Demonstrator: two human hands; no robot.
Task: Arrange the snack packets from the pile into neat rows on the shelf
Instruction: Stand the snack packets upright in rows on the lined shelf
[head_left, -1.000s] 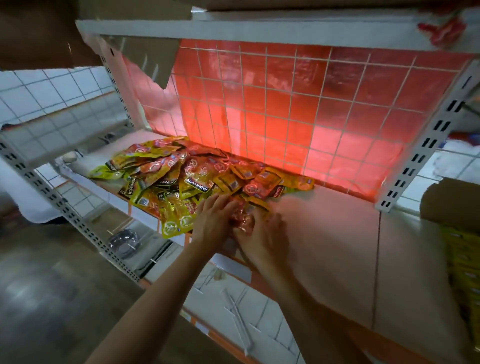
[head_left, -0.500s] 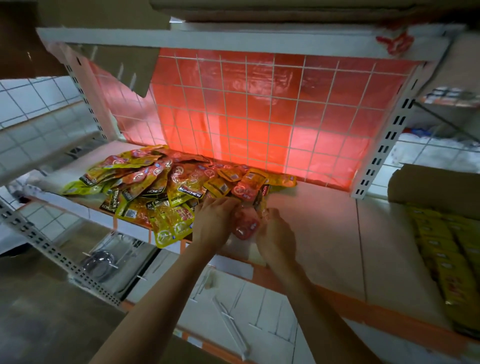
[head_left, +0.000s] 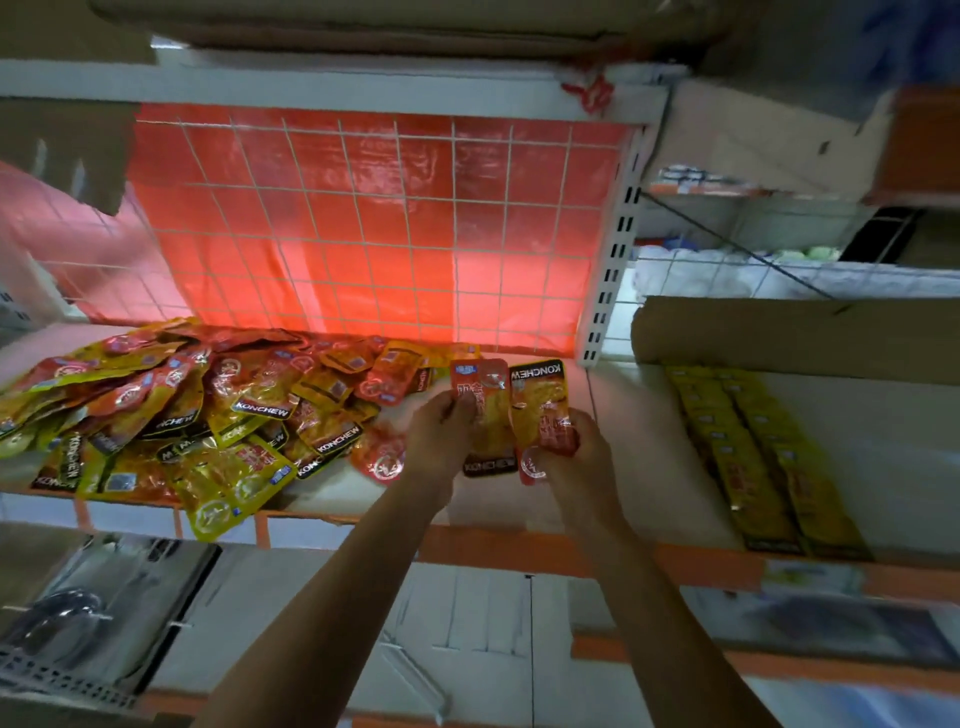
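A loose pile of orange and yellow snack packets (head_left: 208, 410) covers the left half of the white shelf (head_left: 634, 467). My left hand (head_left: 441, 436) grips one packet (head_left: 480, 384) upright, its black label at the bottom. Beside it my right hand (head_left: 576, 457) grips a second packet (head_left: 540, 405) turned the other way, black label on top. Both packets are lifted above the shelf, just right of the pile. One red packet (head_left: 382, 460) lies alone by my left wrist. Neat rows of yellow packets (head_left: 753, 457) lie on the shelf at the right.
A red-backed wire grid (head_left: 363, 228) closes the back of the shelf, with a white slotted upright (head_left: 610, 270) at its right. A cardboard box (head_left: 795, 332) stands behind the arranged rows. An orange strip (head_left: 519, 551) edges the shelf front; lower shelves hold dark items (head_left: 78, 613).
Both hands have lifted from the pile's right edge and moved right, each now holding a packet upright. The camera has turned right, bringing the arranged rows into view.
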